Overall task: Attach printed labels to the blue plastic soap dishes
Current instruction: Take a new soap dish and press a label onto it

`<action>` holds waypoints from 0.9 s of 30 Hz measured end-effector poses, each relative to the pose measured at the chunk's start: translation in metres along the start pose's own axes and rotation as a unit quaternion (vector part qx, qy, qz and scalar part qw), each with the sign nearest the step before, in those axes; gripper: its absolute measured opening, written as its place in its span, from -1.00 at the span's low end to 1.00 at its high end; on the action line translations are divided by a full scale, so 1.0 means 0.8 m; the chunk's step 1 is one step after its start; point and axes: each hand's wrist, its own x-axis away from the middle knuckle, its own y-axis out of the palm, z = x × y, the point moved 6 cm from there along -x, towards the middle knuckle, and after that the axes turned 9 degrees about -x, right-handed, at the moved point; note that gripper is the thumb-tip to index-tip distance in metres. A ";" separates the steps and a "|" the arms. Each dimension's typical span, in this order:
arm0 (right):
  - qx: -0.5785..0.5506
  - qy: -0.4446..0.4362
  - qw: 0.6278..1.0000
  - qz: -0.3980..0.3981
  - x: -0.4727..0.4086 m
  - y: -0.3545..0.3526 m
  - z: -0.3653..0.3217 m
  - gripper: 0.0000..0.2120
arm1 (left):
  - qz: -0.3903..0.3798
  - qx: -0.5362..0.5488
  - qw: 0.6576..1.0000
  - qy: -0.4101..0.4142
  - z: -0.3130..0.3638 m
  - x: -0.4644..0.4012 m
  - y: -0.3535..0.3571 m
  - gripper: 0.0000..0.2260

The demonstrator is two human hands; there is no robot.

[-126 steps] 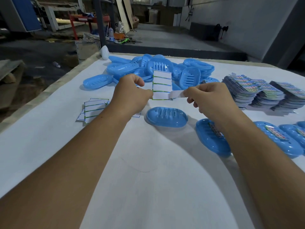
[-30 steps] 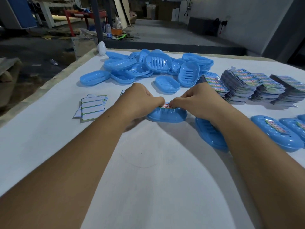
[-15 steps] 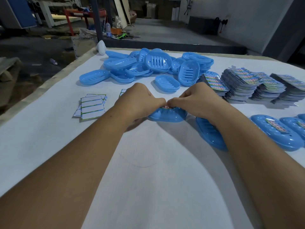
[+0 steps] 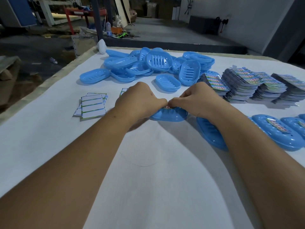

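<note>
We've got both hands on the soap dish (image 4: 169,114), just this side of the loose dish pile (image 4: 148,65). Left hand (image 4: 140,100) and right hand (image 4: 196,100) are curled, fingertips meeting over the printed label (image 4: 168,106); only a sliver of it shows, so we can't tell how firm the pinch is. Our advice: seat the label square, press from the centre outward and brace the rim. The dish lies flat, long axis left-right, parallel to the pile's front edge.
</note>
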 end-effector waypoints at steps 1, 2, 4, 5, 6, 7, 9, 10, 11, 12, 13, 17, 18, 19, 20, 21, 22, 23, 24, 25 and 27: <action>0.001 -0.001 1.000 0.000 0.000 0.000 0.000 -0.46 | 0.002 -0.005 1.000 0.000 0.001 0.001 -0.001 -0.67; 0.003 -0.001 1.000 0.000 0.000 0.000 0.000 -0.47 | 0.004 -0.010 1.000 -0.001 0.001 0.001 -0.001 -0.68; 0.006 -0.003 1.000 -0.001 0.001 0.000 -0.001 -0.49 | 0.007 -0.019 1.000 -0.002 0.001 0.003 -0.002 -0.68; 0.008 -0.005 1.000 -0.002 0.001 0.001 -0.001 -0.50 | 0.009 -0.024 1.000 -0.002 0.002 0.003 -0.002 -0.68; 0.011 -0.006 1.000 -0.004 0.002 0.001 -0.002 -0.52 | 0.012 -0.032 0.999 -0.004 0.002 0.004 -0.002 -0.67; 0.014 -0.007 1.000 -0.005 0.002 0.001 -0.002 -0.55 | 0.017 -0.042 0.999 -0.006 0.002 0.004 -0.003 -0.66; 0.020 -0.011 1.000 -0.005 0.004 0.002 -0.004 -0.59 | 0.028 -0.067 0.997 -0.009 0.004 0.005 -0.004 -0.64; 0.023 -0.012 1.000 -0.004 0.004 0.002 -0.005 -0.60 | 0.034 -0.079 0.996 -0.009 0.004 0.005 -0.005 -0.64; 0.027 -0.013 1.000 -0.002 0.005 0.002 -0.005 -0.60 | 0.042 -0.090 0.995 -0.008 0.005 0.006 -0.006 -0.65; 0.032 -0.014 0.999 0.000 0.005 0.001 -0.006 -0.60 | 0.050 -0.102 0.994 -0.005 0.007 0.007 -0.007 -0.66; 0.037 -0.015 0.999 0.002 0.006 0.001 -0.007 -0.60 | 0.058 -0.113 0.992 -0.002 0.009 0.008 -0.008 -0.67; 0.048 -0.010 0.999 0.004 0.007 -0.001 -0.008 -0.58 | 0.072 -0.135 0.988 0.005 0.012 0.011 -0.012 -0.66; 0.050 -0.009 0.999 0.003 0.008 -0.002 -0.008 -0.57 | 0.072 -0.134 0.988 0.006 0.012 0.012 -0.013 -0.65; 0.052 -0.009 0.999 0.002 0.008 -0.002 -0.009 -0.56 | 0.071 -0.130 0.989 0.006 0.012 0.012 -0.013 -0.65; 0.057 -0.009 0.998 0.001 0.008 -0.002 -0.009 -0.56 | 0.069 -0.124 0.990 0.007 0.011 0.013 -0.014 -0.65; 0.060 -0.009 0.998 0.001 0.008 -0.003 -0.009 -0.56 | 0.065 -0.117 0.991 0.006 0.011 0.013 -0.013 -0.66; 0.062 -0.008 0.998 0.002 0.007 -0.004 -0.008 -0.56 | 0.060 -0.110 0.992 0.006 0.010 0.014 -0.012 -0.66; 0.061 -0.006 0.998 0.002 0.007 -0.005 -0.007 -0.56 | 0.055 -0.103 0.993 0.005 0.010 0.013 -0.011 -0.66; 0.059 -0.003 0.998 0.003 0.007 -0.006 -0.007 -0.54 | 0.050 -0.097 0.994 0.004 0.009 0.013 -0.011 -0.67; 0.057 0.000 0.998 0.003 0.008 -0.007 -0.006 -0.53 | 0.046 -0.092 0.995 0.002 0.008 0.012 -0.010 -0.67; 0.056 0.003 0.998 0.001 0.006 -0.007 -0.005 -0.51 | 0.039 -0.084 0.996 0.000 0.007 0.011 -0.009 -0.67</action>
